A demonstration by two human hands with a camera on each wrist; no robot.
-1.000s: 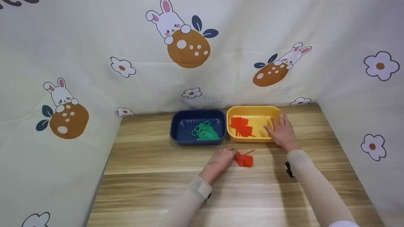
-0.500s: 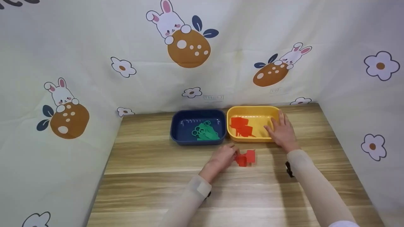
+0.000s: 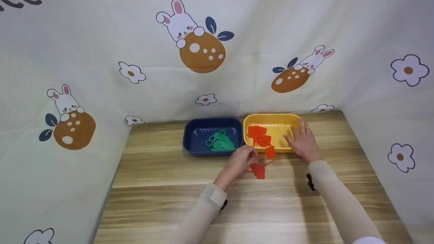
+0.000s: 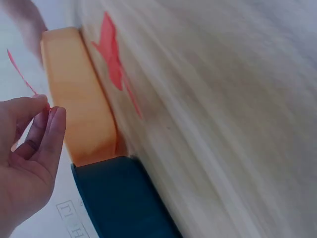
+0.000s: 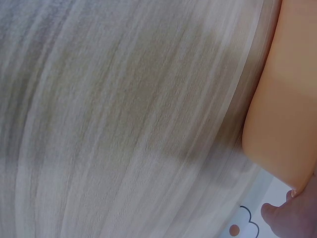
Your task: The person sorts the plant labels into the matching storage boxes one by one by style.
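My left hand (image 3: 239,159) pinches a red plastic tag (image 3: 270,152) by its thin strip, just in front of the yellow bin (image 3: 278,130). In the left wrist view this tag (image 4: 21,73) shows edge-on past the fingertips. Below the hand, more red tags (image 3: 259,171) with thin strips lie on the table. Several others (image 3: 257,130) sit in the left part of the yellow bin. My right hand (image 3: 304,142) rests over that bin's right rim, fingers spread, with the thumb reaching inside. Only some fingers show at the bin's corner in the right wrist view.
Left of the yellow bin, close beside it, stands a dark blue bin (image 3: 195,140) with several green pieces (image 3: 222,144) that have rings. Behind both bins hangs a printed curtain (image 3: 254,78). The wooden table (image 3: 162,203) reaches out in front.
My left hand has risen slightly toward the bins, lifting one red tag off the small pile to the yellow bin's front edge. The right hand stays in place.
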